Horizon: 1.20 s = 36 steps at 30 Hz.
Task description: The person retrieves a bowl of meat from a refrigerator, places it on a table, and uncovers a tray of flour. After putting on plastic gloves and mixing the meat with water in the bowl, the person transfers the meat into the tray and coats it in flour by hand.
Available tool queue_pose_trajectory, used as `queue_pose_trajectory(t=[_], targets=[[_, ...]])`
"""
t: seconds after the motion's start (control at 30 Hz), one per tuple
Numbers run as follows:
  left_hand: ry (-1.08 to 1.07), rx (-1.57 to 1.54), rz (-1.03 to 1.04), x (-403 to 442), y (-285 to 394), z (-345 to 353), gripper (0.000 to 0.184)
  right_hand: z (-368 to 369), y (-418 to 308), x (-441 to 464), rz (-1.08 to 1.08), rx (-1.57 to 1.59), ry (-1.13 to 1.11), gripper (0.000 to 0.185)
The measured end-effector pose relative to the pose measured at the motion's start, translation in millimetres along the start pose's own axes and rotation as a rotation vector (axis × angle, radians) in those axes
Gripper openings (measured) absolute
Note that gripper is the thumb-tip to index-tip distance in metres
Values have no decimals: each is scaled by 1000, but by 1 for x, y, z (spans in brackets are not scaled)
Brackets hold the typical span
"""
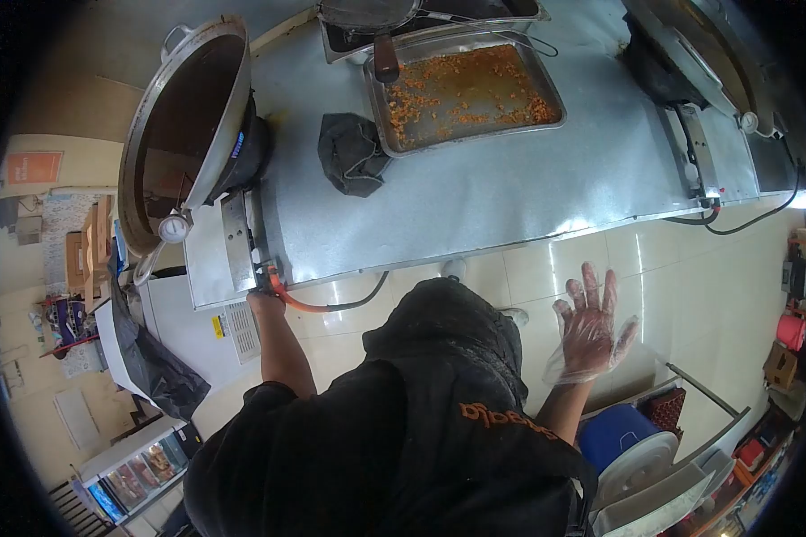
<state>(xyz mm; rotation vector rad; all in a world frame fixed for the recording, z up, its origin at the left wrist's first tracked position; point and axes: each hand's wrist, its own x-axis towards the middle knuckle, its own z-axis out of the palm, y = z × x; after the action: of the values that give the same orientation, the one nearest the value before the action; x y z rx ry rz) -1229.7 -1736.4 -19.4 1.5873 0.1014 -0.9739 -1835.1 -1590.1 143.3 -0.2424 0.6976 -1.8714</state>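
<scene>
At the left front edge of the metal counter (475, 210), my left hand (267, 302) reaches to a gas valve (263, 276), where an orange-ended hose (287, 297) joins. The fingers appear closed around the valve, though they are partly hidden. Just above stands a large wok (188, 116) of dark liquid, with a dial thermometer (174, 228) clipped to its rim. My right hand (587, 329) wears a clear plastic glove and is held out over the floor, fingers spread, holding nothing.
On the counter lie a dark crumpled cloth (351, 154) and a metal tray (468, 134) with orange crumbs and oil. A strainer (367, 12) rests behind the tray. Another wok (690, 54) stands at far right. A cart with a blue container (616, 436) is at lower right.
</scene>
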Motion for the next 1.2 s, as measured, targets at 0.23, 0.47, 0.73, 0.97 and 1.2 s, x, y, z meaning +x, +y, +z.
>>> queue_pose_trajectory(t=[0.23,0.47,0.73,0.97,1.2], targets=[[-46,22,9,22,-3,-12,35,-6,-3,2,-5,22,-10,83],[16,45,-59,7,2,-4,34,-4,-5,4,19,-12,7,85],[98,51,-100,5,7,-2,34,-5,-3,12,11,-19,10,85],[112,38,-117,0,8,2,31,-9,0,22,21,32,-60,83],[130,100,-149,-23,13,16,31,-10,-1,34,16,32,-60,83]])
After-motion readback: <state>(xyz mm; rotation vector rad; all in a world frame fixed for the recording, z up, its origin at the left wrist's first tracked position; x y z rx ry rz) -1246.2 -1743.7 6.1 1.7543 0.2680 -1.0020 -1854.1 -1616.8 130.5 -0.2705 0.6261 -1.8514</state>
